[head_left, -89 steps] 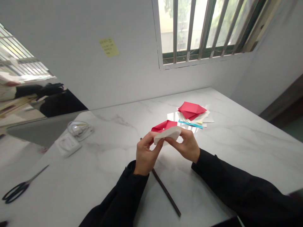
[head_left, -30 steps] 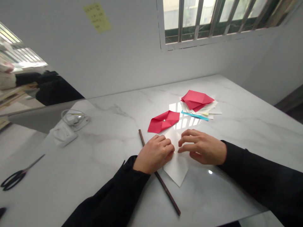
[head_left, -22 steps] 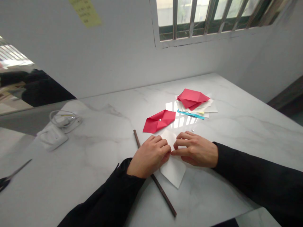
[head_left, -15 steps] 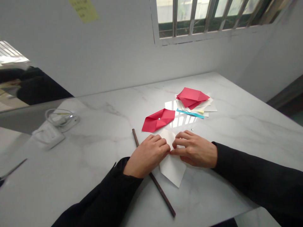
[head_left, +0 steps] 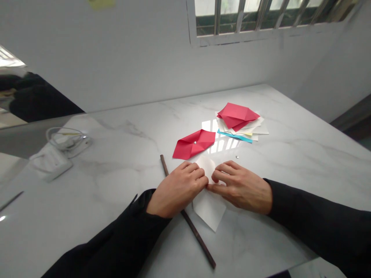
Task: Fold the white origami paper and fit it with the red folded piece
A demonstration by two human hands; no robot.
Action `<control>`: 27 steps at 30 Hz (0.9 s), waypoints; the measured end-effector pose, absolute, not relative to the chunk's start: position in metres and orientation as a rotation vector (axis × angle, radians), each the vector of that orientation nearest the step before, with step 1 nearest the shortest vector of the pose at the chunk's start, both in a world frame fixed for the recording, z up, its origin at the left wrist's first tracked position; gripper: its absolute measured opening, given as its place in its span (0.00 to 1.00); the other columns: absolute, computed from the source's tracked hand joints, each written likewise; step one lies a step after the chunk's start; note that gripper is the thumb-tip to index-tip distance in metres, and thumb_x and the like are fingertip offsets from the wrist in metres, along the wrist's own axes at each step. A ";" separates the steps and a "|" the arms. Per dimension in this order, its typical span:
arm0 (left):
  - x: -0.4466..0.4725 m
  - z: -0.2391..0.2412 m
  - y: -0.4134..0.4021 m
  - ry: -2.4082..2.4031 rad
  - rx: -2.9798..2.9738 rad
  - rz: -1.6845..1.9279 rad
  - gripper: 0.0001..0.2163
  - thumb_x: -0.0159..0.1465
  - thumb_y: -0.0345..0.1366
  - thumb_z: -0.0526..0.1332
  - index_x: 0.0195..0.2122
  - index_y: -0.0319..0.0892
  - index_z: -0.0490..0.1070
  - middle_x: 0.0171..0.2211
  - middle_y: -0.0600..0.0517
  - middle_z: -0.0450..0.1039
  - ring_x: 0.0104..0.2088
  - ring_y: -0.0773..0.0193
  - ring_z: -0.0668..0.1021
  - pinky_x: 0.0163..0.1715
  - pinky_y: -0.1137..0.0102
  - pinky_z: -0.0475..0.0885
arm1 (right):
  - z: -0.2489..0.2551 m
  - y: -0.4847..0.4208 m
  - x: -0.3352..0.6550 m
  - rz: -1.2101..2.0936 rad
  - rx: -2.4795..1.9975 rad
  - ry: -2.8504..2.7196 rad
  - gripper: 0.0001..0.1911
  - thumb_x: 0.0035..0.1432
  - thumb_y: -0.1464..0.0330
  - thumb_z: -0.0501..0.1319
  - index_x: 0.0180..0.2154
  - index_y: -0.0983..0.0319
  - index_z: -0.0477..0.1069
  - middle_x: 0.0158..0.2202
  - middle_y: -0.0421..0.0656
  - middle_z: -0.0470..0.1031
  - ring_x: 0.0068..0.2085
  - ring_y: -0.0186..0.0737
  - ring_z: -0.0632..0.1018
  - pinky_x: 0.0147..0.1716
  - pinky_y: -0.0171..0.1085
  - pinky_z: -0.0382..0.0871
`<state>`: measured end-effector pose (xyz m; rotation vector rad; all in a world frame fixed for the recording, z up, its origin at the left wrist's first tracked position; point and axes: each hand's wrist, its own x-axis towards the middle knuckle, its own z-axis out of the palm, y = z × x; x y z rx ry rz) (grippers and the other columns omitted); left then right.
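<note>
Both of my hands work at the middle of a folded white sheet of paper (head_left: 211, 211) lying on the marble-patterned table. My left hand (head_left: 180, 188) is closed on the paper's left side, its fingers curled. From the right, my right hand (head_left: 240, 184) pinches at the paper's centre, its fingertips close to the left hand's; what lies between the tips is hidden. A dark brown stick (head_left: 198, 238) runs slantwise under my left hand. Just beyond the hands lies a red folded paper pinwheel (head_left: 189, 146) with a small shiny pin at its centre.
A stack of white paper (head_left: 262, 129) with red folded paper (head_left: 238, 115) on top and a blue sheet (head_left: 235, 136) below stands at the back right. A tiny metal piece (head_left: 237, 156) lies near my right hand. A white adapter with cable (head_left: 53, 164) is at the left.
The view has tilted and shifted slightly. My hands stay at the paper's middle with almost the same grip, and the other things have not moved.
</note>
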<state>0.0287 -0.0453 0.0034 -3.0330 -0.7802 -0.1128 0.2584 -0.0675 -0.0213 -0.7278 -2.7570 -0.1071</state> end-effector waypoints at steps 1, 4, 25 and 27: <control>0.028 0.003 -0.045 -0.771 -3.048 -0.136 0.05 0.69 0.27 0.60 0.36 0.43 0.73 0.38 0.50 0.76 0.41 0.57 0.75 0.46 0.61 0.68 | -0.021 -0.068 0.259 -0.104 -0.730 -2.764 0.10 0.70 0.72 0.55 0.46 0.61 0.74 0.41 0.46 0.74 0.44 0.46 0.71 0.45 0.46 0.64; 0.024 -0.001 -0.042 -0.759 -3.102 -0.212 0.05 0.70 0.28 0.59 0.39 0.43 0.74 0.38 0.51 0.76 0.41 0.58 0.76 0.46 0.62 0.68 | -0.019 -0.068 0.260 -0.086 -0.741 -2.787 0.10 0.70 0.71 0.55 0.48 0.60 0.73 0.40 0.46 0.74 0.43 0.46 0.70 0.45 0.46 0.63; 0.027 0.007 -0.042 -0.737 -3.158 0.015 0.07 0.73 0.31 0.56 0.41 0.41 0.73 0.42 0.49 0.76 0.46 0.56 0.74 0.51 0.60 0.68 | -0.004 -0.080 0.257 -0.049 -0.877 -2.954 0.11 0.70 0.71 0.55 0.51 0.62 0.69 0.37 0.43 0.71 0.38 0.45 0.68 0.38 0.45 0.55; 0.028 0.007 -0.042 -0.742 -3.158 0.019 0.07 0.73 0.31 0.56 0.41 0.41 0.73 0.42 0.49 0.76 0.46 0.56 0.74 0.52 0.59 0.68 | -0.004 -0.080 0.257 -0.056 -0.882 -2.952 0.10 0.70 0.72 0.55 0.51 0.62 0.69 0.37 0.43 0.71 0.38 0.44 0.68 0.38 0.45 0.55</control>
